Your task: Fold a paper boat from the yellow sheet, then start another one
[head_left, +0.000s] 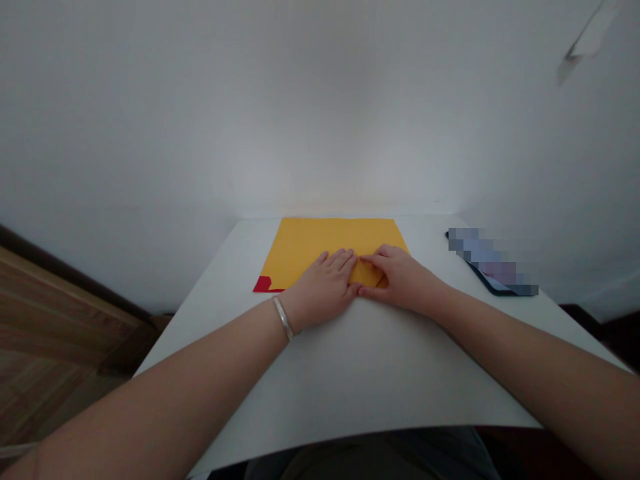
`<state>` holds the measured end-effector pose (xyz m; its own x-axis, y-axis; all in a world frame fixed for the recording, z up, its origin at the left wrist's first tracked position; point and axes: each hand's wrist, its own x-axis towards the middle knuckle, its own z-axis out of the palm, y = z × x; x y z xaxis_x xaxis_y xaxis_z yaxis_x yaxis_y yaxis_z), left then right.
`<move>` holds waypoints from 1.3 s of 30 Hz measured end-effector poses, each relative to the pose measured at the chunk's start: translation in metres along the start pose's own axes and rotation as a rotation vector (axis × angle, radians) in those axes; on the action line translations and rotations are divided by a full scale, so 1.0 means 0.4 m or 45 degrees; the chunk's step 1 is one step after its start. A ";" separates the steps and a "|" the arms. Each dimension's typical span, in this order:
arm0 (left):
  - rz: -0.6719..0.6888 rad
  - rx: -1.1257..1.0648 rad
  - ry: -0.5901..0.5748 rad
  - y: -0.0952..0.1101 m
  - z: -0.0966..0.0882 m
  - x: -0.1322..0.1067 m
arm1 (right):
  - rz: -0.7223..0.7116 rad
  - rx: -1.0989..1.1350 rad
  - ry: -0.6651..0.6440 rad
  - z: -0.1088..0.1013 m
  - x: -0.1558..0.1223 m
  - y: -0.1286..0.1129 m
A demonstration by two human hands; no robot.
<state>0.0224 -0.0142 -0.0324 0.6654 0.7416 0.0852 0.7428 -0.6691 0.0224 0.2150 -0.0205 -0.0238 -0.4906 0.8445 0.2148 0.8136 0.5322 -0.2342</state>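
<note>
Where the yellow paper [330,240] folds, left fingers [336,260] flat, right fingers [373,259] pinching it, well inside the table edge [360,427].

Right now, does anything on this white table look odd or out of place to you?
Yes: a small red piece shows at the near left corner of the yellow paper. It looks odd because it is the only red thing there, and it sticks out past the paper's straight edge.

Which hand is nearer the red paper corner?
Left. The left hand lies to the right of the red paper corner; the right hand is farther right, beyond the left hand.
</note>
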 end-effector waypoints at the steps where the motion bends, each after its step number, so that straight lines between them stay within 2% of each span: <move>1: -0.007 -0.006 0.012 0.000 0.002 0.000 | -0.011 -0.025 -0.007 -0.001 0.001 -0.002; 5: 0.028 -0.041 0.091 -0.004 0.002 0.004 | -0.013 -0.111 -0.044 -0.001 0.008 0.001; 13: 0.055 -0.030 0.117 -0.014 -0.003 0.005 | 0.005 -0.211 -0.083 -0.001 0.022 0.021; 21: -0.007 0.077 0.117 0.001 -0.004 -0.001 | -0.103 -0.352 -0.176 -0.047 0.003 0.002; 29: -0.039 0.047 0.068 0.003 -0.003 -0.001 | -0.083 -0.418 -0.218 -0.075 -0.020 0.009; 33: -0.048 -0.002 0.066 0.001 -0.003 -0.002 | -0.020 -0.416 -0.179 -0.072 -0.020 0.006; 37: -0.047 -0.094 0.097 -0.002 -0.001 0.000 | 0.093 -0.395 0.034 -0.042 -0.016 0.004; 39: -0.074 -0.119 0.127 -0.002 -0.001 0.002 | 0.050 -0.324 0.098 -0.022 -0.012 0.010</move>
<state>0.0224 -0.0133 -0.0322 0.6077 0.7736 0.1794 0.7664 -0.6305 0.1227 0.2233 -0.0230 -0.0175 -0.4401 0.8519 0.2839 0.8885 0.4589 0.0003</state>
